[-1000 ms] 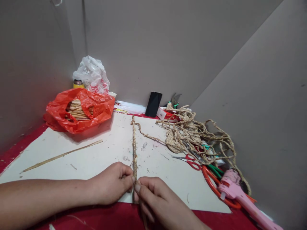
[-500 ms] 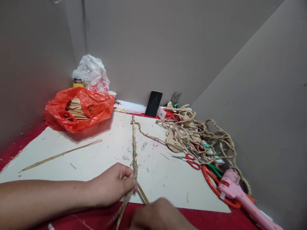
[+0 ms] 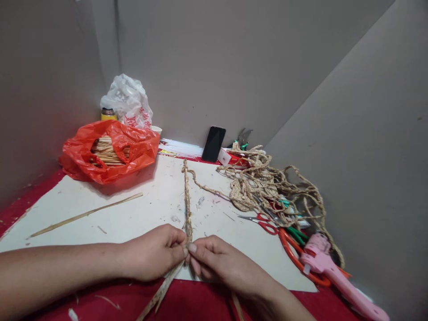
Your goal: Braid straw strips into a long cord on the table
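Centrally, toward the red surface's [image 3: 190, 299] near edge, your left hand [image 3: 157, 252] and right hand [image 3: 222, 261], fingertips closed, pinch a tan, braided plant-fibre cord [image 3: 187, 191].

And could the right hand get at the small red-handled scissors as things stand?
Probably yes: the scissors lie on the pale board beyond the right hand, with nothing seen between, though its grip on the braid would have to open.

White sheet [image 3: 160, 187] on red tabletop [image 3: 194, 301]; cord [image 3: 187, 191] atop.
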{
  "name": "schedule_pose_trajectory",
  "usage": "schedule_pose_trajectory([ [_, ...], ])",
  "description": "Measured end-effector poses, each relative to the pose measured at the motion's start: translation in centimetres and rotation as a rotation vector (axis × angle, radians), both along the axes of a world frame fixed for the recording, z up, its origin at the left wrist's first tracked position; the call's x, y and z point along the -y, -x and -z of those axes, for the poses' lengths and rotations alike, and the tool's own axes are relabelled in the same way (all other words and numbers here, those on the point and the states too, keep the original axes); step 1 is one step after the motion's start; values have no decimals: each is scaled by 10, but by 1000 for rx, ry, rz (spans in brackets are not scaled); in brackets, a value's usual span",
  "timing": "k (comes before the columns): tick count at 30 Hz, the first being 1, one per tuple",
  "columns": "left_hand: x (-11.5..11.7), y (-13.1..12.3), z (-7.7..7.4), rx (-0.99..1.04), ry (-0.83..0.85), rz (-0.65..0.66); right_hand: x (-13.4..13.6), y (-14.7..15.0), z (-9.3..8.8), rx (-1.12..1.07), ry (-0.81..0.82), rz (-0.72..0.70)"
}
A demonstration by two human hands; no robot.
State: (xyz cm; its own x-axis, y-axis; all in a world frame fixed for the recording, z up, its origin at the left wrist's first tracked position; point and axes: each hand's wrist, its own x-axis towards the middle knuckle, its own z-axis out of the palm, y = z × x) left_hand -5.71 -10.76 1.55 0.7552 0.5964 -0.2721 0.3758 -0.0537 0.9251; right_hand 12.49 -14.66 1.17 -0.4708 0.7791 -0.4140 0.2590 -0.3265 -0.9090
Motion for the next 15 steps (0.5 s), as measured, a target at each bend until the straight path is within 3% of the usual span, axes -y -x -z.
schedule_pose_trajectory([
  [4, 1, 3, -17, -200, -290, 53, 1, 5, 3, -75, 90, 139],
  [9, 9, 3, -39, -523, -592, 168, 11, 18, 8, -6, 82, 336],
  [11, 13, 2, -41, -602, -686, 252, 15, 22, 10, -22, 85, 369],
  [15, 21, 1, -34, -671, -832, 541, 20, 27, 12, -112, 124, 404],
])
